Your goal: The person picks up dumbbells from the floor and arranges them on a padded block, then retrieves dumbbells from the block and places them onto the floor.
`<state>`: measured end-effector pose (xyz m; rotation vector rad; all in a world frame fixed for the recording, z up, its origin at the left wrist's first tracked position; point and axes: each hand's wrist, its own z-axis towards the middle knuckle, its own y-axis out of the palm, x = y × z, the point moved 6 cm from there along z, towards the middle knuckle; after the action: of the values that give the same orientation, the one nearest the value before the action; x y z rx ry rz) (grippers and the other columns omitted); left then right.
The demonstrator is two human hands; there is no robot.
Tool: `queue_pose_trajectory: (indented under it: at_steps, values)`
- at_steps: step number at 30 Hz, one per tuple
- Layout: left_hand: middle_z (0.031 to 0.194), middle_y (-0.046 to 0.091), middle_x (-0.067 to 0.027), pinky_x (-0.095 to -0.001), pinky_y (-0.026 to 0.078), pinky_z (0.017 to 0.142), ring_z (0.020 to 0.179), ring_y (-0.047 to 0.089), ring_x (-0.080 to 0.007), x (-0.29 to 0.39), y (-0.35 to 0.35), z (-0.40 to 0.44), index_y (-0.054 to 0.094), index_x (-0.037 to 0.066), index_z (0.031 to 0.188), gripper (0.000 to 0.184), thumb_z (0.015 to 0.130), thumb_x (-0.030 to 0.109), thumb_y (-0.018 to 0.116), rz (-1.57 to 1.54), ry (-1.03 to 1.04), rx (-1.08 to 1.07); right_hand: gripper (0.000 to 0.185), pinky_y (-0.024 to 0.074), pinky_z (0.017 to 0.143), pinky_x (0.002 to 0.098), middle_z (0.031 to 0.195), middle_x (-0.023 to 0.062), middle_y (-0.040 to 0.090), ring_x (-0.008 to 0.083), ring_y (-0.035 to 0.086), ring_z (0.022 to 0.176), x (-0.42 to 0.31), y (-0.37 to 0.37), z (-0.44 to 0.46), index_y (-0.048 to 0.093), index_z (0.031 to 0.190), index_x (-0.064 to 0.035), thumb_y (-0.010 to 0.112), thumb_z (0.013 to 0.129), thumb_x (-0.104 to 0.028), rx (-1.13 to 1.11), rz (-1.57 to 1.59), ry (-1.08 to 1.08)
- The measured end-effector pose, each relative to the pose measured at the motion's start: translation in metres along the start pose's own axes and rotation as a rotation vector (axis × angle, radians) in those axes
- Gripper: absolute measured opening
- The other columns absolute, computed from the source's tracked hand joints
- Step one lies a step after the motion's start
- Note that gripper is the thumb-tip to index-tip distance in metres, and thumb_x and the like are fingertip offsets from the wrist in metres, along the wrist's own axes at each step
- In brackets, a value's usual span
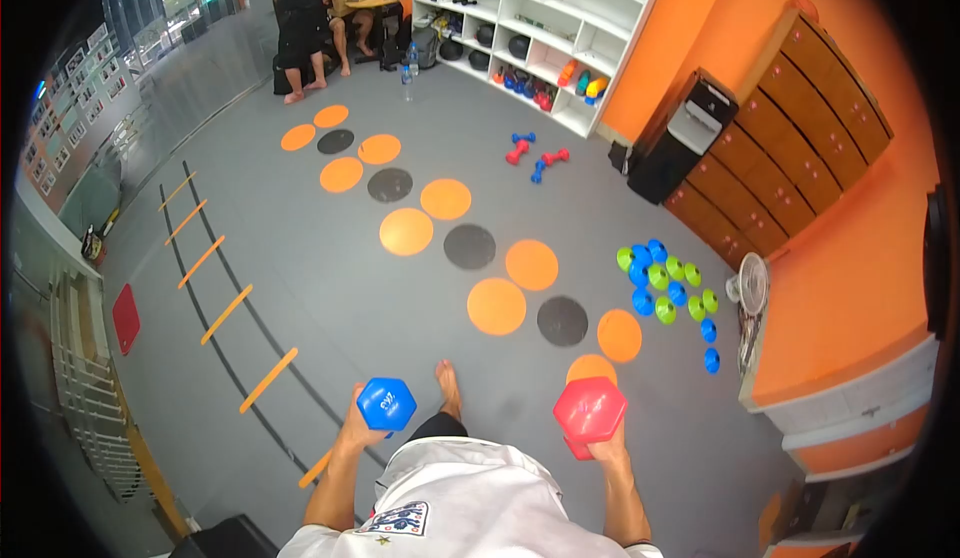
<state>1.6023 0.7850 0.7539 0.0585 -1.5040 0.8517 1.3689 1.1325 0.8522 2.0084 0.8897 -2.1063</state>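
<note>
My left hand is wrapped round a blue dumbbell, whose hexagonal end faces up in front of my white shirt. To the right, a red dumbbell is gripped in my right hand. Its upper end hides part of the fingers and overlaps an orange floor circle. Both dumbbells are off the floor, well apart, one on each side of my body. My bare foot shows between them.
A ladder pattern marks the floor at left. Blue and green cones lie at right, with small red and blue dumbbells farther ahead. Two people are near a table. White shelves and wooden lockers line the back.
</note>
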Motion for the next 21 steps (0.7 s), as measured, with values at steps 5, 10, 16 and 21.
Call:
queue_pose_trajectory:
  at_steps: [5, 10, 16, 21]
  values:
    - [0.085, 0.067, -0.008, -0.0377, 0.049, 0.074, 0.082, 0.061, -0.0256, 0.042, -0.007, 0.177, 0.067, 0.009, 0.083, 0.028, 0.06, 0.011, 0.08, -0.148, -0.194, -0.019, 0.026, 0.0534, 0.067, 0.0332, 0.08, 0.006, 0.07, 0.0176, 0.068, 0.075, -0.044, 0.008, 0.15, 0.066, 0.089, -0.0031, 0.078, 0.067, -0.007, 0.037, -0.1, -0.156]
    - [0.084, 0.068, -0.0084, -0.0377, 0.049, 0.071, 0.076, 0.063, -0.0246, 0.033, 0.006, 0.322, 0.067, 0.008, 0.082, 0.025, 0.061, 0.011, 0.079, -0.026, 0.02, 0.011, 0.02, 0.0524, 0.062, 0.0345, 0.074, 0.0081, 0.07, 0.0219, 0.069, 0.068, -0.04, 0.009, 0.261, 0.066, 0.083, -0.0031, 0.078, 0.068, -0.01, 0.01, -0.172, -0.103]
    - [0.088, 0.067, -0.0061, -0.0374, 0.053, 0.079, 0.084, 0.065, -0.0202, -0.008, 0.063, 0.479, 0.062, 0.009, 0.099, 0.052, 0.061, 0.028, 0.093, -0.025, -0.123, -0.125, 0.02, 0.0526, 0.062, 0.0362, 0.071, 0.0119, 0.069, 0.0272, 0.07, 0.067, -0.011, -0.004, 0.421, 0.065, 0.08, -0.003, 0.078, 0.067, -0.013, 0.002, -0.255, -0.042]
    - [0.093, 0.065, -0.008, -0.0365, 0.053, 0.081, 0.089, 0.065, -0.0214, -0.009, 0.102, 0.622, 0.062, 0.007, 0.103, 0.058, 0.061, 0.03, 0.094, 0.002, -0.255, -0.108, 0.022, 0.0532, 0.063, 0.0392, 0.071, 0.0155, 0.069, 0.0353, 0.07, 0.071, 0.027, -0.033, 0.582, 0.067, 0.077, -0.002, 0.08, 0.066, -0.016, -0.034, -0.402, 0.033]
